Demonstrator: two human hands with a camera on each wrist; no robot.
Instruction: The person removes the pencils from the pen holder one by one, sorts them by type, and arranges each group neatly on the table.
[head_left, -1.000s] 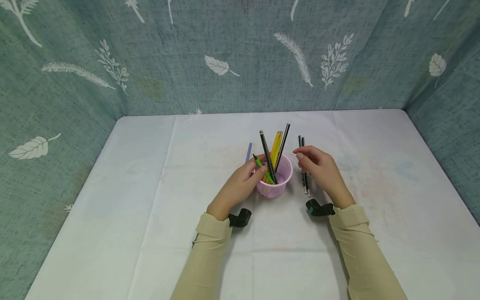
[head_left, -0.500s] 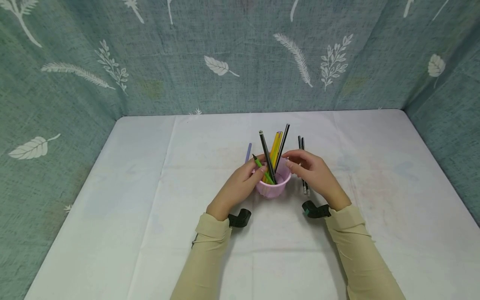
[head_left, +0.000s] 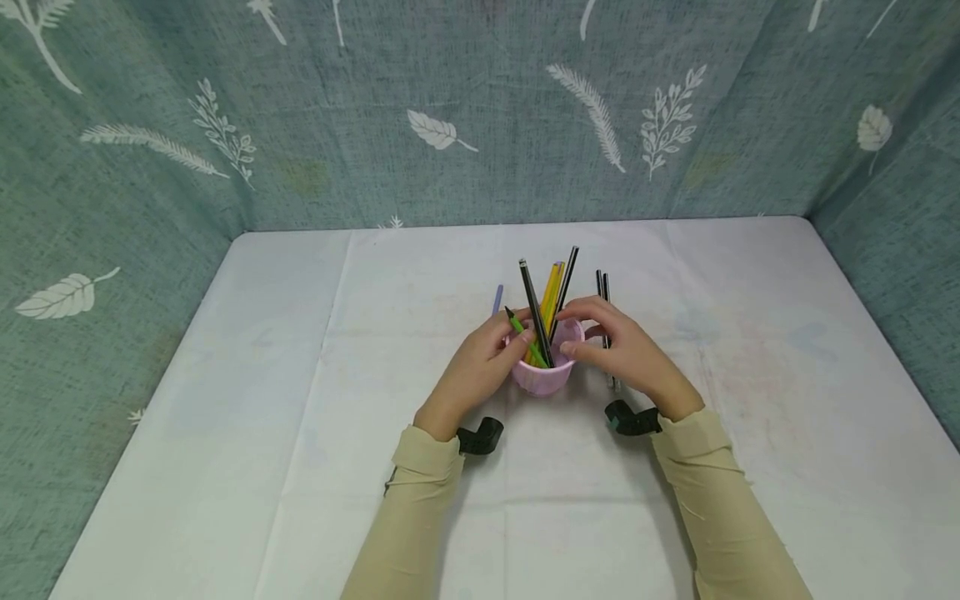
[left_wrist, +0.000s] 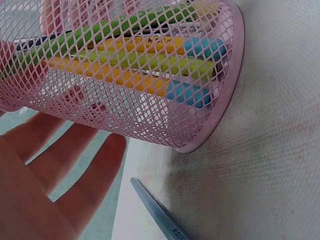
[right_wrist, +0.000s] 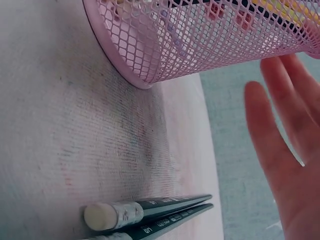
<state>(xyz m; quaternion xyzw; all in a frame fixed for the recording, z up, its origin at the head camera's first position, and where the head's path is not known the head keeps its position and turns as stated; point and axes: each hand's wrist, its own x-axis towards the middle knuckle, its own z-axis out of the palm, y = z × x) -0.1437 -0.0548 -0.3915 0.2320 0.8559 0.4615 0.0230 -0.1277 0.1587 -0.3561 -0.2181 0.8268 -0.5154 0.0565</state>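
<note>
A pink mesh pencil cup (head_left: 542, 381) stands upright on the table with both hands at it. My left hand (head_left: 474, 375) holds it from the left, thumb over the rim by a green pencil (head_left: 527, 340). My right hand (head_left: 626, 346) grips the right side of the rim with thumb and forefinger; its other fingers (right_wrist: 265, 135) spread beside the mesh wall. Inside lean yellow pencils (head_left: 552, 287) and black pencils (head_left: 531, 292). Through the mesh, in the left wrist view, blue ends (left_wrist: 190, 94) of yellow pencils rest near the base.
Two black pencils with white erasers (right_wrist: 100, 216) lie side by side right of the cup, partly behind my right hand in the head view. A bluish pen (left_wrist: 155, 207) lies to its left. White cloth (head_left: 300, 433) covers the table; a green leaf-print curtain (head_left: 480, 108) surrounds it.
My right hand has moved left from over the two black pencils to the cup's rim, and its thumb and forefinger have closed there. The left hand has stayed in place.
</note>
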